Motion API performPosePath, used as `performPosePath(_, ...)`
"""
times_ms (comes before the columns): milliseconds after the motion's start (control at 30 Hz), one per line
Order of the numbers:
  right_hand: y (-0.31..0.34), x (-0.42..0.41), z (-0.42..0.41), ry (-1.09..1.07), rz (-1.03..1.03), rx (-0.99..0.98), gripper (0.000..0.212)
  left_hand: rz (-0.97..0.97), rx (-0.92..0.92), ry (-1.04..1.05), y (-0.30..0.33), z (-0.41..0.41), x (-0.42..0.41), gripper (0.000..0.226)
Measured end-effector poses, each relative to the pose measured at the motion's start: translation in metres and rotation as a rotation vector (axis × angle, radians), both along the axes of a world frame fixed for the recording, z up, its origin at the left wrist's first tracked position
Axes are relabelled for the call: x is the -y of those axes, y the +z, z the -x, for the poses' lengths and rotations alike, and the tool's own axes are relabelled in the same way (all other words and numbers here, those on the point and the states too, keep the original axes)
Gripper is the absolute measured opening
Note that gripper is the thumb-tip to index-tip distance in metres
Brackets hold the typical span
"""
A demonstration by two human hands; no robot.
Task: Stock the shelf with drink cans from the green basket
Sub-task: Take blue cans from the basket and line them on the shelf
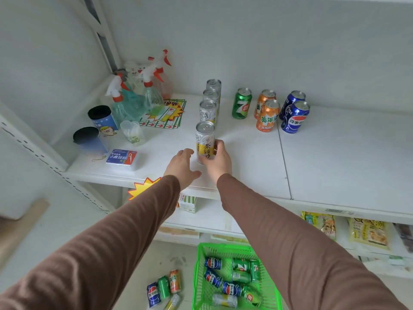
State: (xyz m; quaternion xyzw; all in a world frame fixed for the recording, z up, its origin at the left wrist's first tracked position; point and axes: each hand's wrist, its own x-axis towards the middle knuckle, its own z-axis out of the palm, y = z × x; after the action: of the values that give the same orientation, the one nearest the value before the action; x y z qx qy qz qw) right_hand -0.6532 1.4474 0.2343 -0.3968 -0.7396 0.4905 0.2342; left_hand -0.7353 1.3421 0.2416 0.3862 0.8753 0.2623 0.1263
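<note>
A tall silver-and-yellow can (205, 139) stands upright at the front of a row of three like cans (208, 108) on the white shelf (335, 157). My right hand (220, 161) is wrapped around its lower part. My left hand (182, 167) rests flat on the shelf just left of it, fingers apart, holding nothing. Further right stand a green can (241, 103), two orange cans (267, 115) and two blue cans (295, 116). Below, the green basket (199, 276) on the floor holds several blue, green and silver cans lying down.
Spray bottles (136, 97), two dark-topped blue cups (101, 118), a clear cup (133, 132) and a blue packet (121, 157) fill the shelf's left part. Several cans (164, 289) lie on the floor left of the basket. Snack packets (368, 233) sit on lower shelves.
</note>
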Motion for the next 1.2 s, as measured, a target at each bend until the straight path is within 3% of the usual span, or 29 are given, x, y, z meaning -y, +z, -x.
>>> performPosePath(567, -0.001, -0.006, 0.040, -0.138, -0.001, -0.003, 0.052, -0.009, 0.009, -0.071, -0.003, 0.043, -0.006, 0.071)
performPosePath(967, -0.013, -0.005, 0.011, -0.119, 0.021, -0.014, 0.062, -0.064, 0.003, -0.050, -0.008, 0.012, 0.011, 0.067)
performPosePath(1033, -0.018, 0.002, -0.009, -0.095, -0.060, -0.036, 0.053, -0.104, -0.022, -0.043, -0.009, -0.005, 0.015, 0.065)
performPosePath(1200, -0.029, 0.006, -0.075, -0.014, -0.497, -0.086, 0.030, -0.216, -0.169, -0.057, -0.024, -0.070, 0.026, 0.062)
